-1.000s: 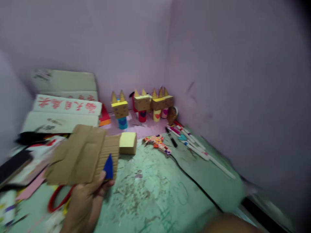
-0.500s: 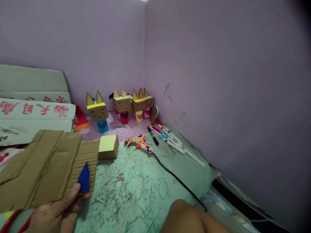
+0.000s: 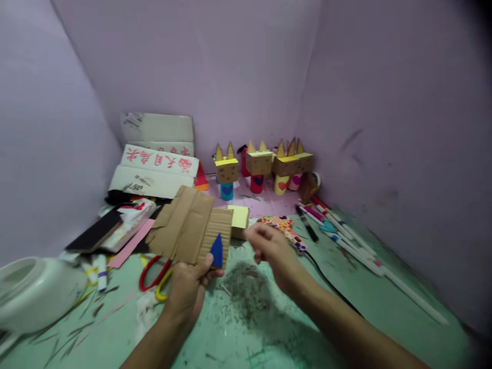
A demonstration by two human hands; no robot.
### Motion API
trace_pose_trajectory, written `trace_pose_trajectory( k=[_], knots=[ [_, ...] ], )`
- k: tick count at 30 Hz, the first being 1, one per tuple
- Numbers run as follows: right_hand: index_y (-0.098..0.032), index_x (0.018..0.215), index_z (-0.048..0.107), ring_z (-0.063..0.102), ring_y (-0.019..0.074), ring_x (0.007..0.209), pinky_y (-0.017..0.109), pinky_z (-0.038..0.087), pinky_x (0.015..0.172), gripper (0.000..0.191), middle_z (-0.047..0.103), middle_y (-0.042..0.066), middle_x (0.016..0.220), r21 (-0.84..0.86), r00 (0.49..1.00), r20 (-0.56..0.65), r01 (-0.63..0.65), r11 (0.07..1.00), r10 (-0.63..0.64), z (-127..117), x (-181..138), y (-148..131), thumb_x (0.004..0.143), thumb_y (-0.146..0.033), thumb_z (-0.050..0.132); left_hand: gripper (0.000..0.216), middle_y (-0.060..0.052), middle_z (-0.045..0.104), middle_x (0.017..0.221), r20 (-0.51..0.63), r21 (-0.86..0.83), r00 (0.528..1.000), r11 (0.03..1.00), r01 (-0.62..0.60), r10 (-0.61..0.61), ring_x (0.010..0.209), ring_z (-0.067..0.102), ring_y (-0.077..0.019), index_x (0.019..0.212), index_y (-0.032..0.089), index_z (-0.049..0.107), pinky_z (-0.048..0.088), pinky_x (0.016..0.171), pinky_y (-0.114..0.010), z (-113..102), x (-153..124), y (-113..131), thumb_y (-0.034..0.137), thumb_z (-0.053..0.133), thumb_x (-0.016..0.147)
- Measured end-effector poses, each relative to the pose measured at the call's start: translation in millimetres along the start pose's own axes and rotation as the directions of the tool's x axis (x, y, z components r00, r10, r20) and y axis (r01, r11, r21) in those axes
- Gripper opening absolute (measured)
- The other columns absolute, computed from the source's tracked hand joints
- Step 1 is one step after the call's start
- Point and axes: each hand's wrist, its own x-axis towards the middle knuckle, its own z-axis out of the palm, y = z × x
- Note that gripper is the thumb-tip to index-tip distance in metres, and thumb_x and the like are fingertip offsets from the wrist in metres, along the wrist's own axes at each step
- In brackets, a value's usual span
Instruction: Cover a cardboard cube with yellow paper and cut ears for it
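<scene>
While the left hand (image 3: 188, 281) grips cardboard (image 3: 188, 225) at its twelve o'clock and a blue triangle (image 3: 217, 251) at two, the right hand (image 3: 274, 251) is curled, its hold unclear, with the glue gun (image 3: 285, 222) at one o'clock.

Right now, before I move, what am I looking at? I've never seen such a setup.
No machine here: a person's bare hands, seen from a camera worn on the head, looking forward and down. The left hand holds brown cardboard and a blue triangle, its thumb on the triangle. The right hand is blurred, partly hiding the glue gun; I can't tell whether it holds anything. On the green table are scissors, markers and a box with a yellow top; cardboard figures with pointed ears stand behind.
</scene>
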Motion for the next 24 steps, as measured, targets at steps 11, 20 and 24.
trace_pose_trajectory(
  k=[11,20,24],
  knots=[
    [-0.016,0.051,0.054,0.044,0.0070,0.034,0.016,0.033,0.032,0.029,0.053,-0.004,0.041,-0.030,0.976,0.175,-0.128,0.991,0.131,19.8,4.1,19.4,0.058,-0.038,0.072,0.020,-0.005,0.067,0.062,0.162,0.074,0.987,0.997,-0.018,0.006,0.052,0.058,-0.0132,0.063,0.008,0.069,0.051,0.045,-0.023,4.7,-10.3,-13.3,0.021,0.080,0.053],
    [-0.015,0.056,0.056,0.045,0.0077,0.034,0.019,0.036,0.035,0.030,0.055,-0.004,0.043,0.072,0.971,0.231,-0.087,0.994,0.068,7.8,5.6,11.4,0.059,-0.042,0.070,0.020,0.000,0.056,0.046,0.248,0.059,0.943,0.975,0.213,-0.221,0.040,0.049,-0.0089,0.056,0.009,0.066,0.040,0.033,-0.019,14.0,-5.5,-13.7,0.026,0.076,0.056],
    [-0.015,0.056,0.056,0.046,0.0077,0.033,0.019,0.037,0.034,0.030,0.055,-0.004,0.042,0.064,0.968,0.235,-0.102,0.993,0.084,6.4,4.7,13.7,0.059,-0.041,0.070,0.024,0.000,0.055,0.047,0.242,0.094,0.949,0.979,0.182,-0.200,0.038,0.048,-0.0091,0.054,0.010,0.064,0.038,0.032,-0.019,15.0,-3.9,-18.7,0.031,0.076,0.054]
  ],
)
